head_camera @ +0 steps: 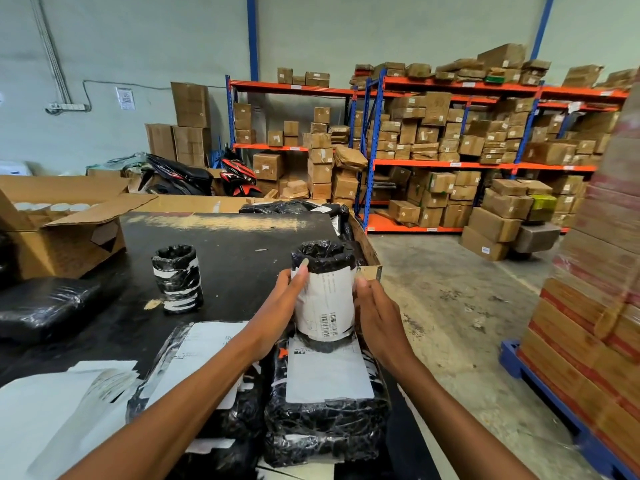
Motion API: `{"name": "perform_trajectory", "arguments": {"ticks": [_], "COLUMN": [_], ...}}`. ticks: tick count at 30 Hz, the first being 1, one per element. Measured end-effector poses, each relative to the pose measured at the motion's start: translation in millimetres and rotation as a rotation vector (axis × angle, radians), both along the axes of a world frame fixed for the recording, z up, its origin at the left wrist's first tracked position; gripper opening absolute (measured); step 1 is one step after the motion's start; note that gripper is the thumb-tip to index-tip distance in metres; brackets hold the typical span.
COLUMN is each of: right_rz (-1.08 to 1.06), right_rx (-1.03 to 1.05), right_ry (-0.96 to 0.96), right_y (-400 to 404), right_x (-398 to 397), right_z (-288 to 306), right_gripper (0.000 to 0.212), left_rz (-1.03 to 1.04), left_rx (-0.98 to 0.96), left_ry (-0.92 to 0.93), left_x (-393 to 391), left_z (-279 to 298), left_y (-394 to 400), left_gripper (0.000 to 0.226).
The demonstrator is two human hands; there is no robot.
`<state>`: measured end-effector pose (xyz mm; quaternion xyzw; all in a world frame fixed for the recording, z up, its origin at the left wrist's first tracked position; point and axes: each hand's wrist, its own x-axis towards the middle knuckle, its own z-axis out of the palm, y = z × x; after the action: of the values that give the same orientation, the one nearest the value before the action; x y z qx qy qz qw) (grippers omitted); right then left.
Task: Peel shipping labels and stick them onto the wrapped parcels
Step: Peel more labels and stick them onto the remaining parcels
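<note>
A black-wrapped cylindrical parcel point(322, 256) stands upright on top of a flat black parcel point(325, 420) that carries a white label point(329, 374). A white shipping label point(327, 303) is wrapped around the cylinder's front. My left hand point(280, 306) presses the label's left edge, my right hand point(377, 317) presses its right edge, so both hands clasp the cylinder. A second black cylinder point(178, 278) stands alone to the left. Another labelled black parcel point(201, 372) lies under my left forearm. Loose white label sheets point(59, 410) lie at the near left.
The black table point(225, 237) ends at a wooden edge on the right. An open cardboard box point(59, 220) and a flat black parcel point(45, 303) sit left. Black parcels point(298, 207) lie at the back. A stacked pallet point(588, 306) stands right; shelves of boxes point(450, 140) behind.
</note>
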<state>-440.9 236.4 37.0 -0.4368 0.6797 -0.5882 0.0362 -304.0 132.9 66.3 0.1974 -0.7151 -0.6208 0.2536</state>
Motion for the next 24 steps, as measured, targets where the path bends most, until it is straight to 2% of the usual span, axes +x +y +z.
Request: {"name": "perform_trajectory", "arguments": {"ticks": [2, 4, 7, 10, 12, 15, 20, 22, 24], "right_rz": [-0.054, -0.130, -0.232, -0.142, -0.026, 0.231, 0.440, 0.482, 0.476], "right_rx": [-0.025, -0.086, -0.244, -0.328, -0.293, -0.098, 0.462, 0.657, 0.822], "right_ry": [-0.026, -0.039, 0.114, 0.259, 0.315, 0.285, 0.353, 0.449, 0.498], "right_y": [2.1, 3.0, 2.9, -10.2, -24.8, -69.2, -153.2, -176.3, -191.9], "right_x": [1.3, 4.6, 18.6, 55.8, 85.3, 147.4, 242.7, 266.9, 290.5], "right_z": [7.9, 18.0, 39.9, 62.9, 71.0, 70.5, 45.2, 30.3, 14.9], "right_gripper": [0.051, 0.043, 0.028, 0.021, 0.019, 0.020, 0.024, 0.021, 0.018], "left_rz": [-0.001, 0.023, 0.089, 0.172, 0.226, 0.413, 0.762, 0.871, 0.920], "left_rx": [-0.025, -0.059, -0.100, -0.120, -0.138, -0.229, -0.413, -0.462, -0.471], "left_ry": [0.002, 0.011, 0.054, 0.064, 0.069, 0.032, -0.144, -0.263, -0.460], "left_x": [3.4, 6.1, 16.9, 42.5, 65.1, 126.0, 235.0, 270.0, 303.6], "left_z": [5.7, 13.1, 22.4, 26.4, 26.7, 15.4, -17.5, -37.9, -61.6], "left_y": [0.8, 0.9, -2.6, -13.9, -22.5, -52.9, -105.4, -122.8, -139.5], "left_gripper": [0.103, 0.102, 0.081, 0.079, 0.064, 0.040, 0.008, 0.009, 0.024]}}
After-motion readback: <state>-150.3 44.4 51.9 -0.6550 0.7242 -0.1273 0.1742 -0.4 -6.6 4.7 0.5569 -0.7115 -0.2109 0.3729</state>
